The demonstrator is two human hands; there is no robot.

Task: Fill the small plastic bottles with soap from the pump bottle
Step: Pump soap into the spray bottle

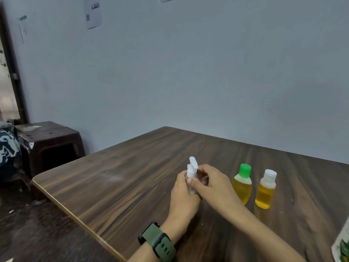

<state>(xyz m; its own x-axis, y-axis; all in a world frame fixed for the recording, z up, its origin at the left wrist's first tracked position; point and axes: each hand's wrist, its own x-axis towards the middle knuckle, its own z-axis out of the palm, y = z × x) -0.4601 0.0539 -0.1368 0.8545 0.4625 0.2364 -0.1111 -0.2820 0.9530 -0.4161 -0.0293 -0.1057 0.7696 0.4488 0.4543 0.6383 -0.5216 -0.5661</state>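
Surface: dark brown wood-grain laminate table [132,178] with a pale edge strip, its corner toward the left; faint whitish smudge on the top left of the hands.

Room: plain pale blue-grey wall [207,72] behind, with a white printed paper sheet [92,12] stuck high up. Dark brown plastic stool [51,144] stands at left beside the wall; patterned blue-and-white cloth [7,148] at the far left edge. Dark floor below the table edge.

Item 1: small clear plastic bottle with white spray-type nozzle top [192,168], held upright above the table at centre. Body mostly hidden by fingers; contents cannot be told.

Item 2: small plastic bottle with green flip cap [242,183], holding yellow liquid to the shoulder, upright on the table just right of the hands.

Item 3: small plastic bottle with white cap [266,189], amber-yellow liquid to roughly two-thirds, upright, just beside Item 2 on its right.

Item 4: white container with green leaf print [341,246], partly cut off at the lower right edge.

Left hand [184,193]: closed around the lower body of Item 1; dark green wristwatch [158,241] on the wrist.

Right hand [209,183]: fingers curled around the upper body of Item 1, thumb pressed on its front.
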